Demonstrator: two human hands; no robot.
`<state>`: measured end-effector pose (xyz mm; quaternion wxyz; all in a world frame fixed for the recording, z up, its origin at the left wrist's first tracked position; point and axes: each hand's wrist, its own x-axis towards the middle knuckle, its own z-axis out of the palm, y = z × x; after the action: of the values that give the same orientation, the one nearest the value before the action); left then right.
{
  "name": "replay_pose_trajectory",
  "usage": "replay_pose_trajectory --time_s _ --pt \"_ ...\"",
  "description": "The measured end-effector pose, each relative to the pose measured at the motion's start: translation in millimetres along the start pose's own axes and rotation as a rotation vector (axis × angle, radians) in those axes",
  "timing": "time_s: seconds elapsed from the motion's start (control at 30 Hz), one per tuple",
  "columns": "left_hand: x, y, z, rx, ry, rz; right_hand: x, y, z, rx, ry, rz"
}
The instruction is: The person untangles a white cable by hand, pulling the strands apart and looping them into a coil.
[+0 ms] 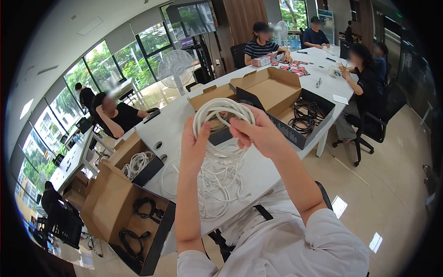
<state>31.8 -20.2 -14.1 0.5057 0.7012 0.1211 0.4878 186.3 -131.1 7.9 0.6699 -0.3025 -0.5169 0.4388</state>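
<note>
A coiled white cable (220,107) is held up above the table between both of my hands. My left hand (196,138) is closed around the coil's left side, thumb in front. On the right side, my right hand (258,131) grips the coil with bent fingers. Below the hands, a loose tangle of white cable (221,184) lies on the white table. Behind the coil stands an open cardboard box (217,136), partly hidden by it.
Right of my hands, an open box (302,134) holds black cables (304,115). At left, one box holds white cables (137,165) and another open box (108,203) holds black cables (134,240). Several people sit around the tables. A white fan (175,69) stands behind.
</note>
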Motion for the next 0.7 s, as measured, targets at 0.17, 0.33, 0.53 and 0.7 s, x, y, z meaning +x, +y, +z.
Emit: replay_pose_trajectory --time_s 0.17,0.33,0.53,0.7 --pt "-1 6 8 -0.444 -0.256 -0.150 -6 -6 0 0.100 -0.020 0.058" --pt "2 -2 -1 -0.068 -0.196 -0.139 -4 -9 -5 0.102 0.025 0.093" --pt "-3 2 6 0.227 0.043 0.080 -3 -3 -5 0.003 0.029 0.026" --pt "-3 9 5 -0.445 -0.144 -0.293 4 2 2 -0.156 0.179 -0.051"
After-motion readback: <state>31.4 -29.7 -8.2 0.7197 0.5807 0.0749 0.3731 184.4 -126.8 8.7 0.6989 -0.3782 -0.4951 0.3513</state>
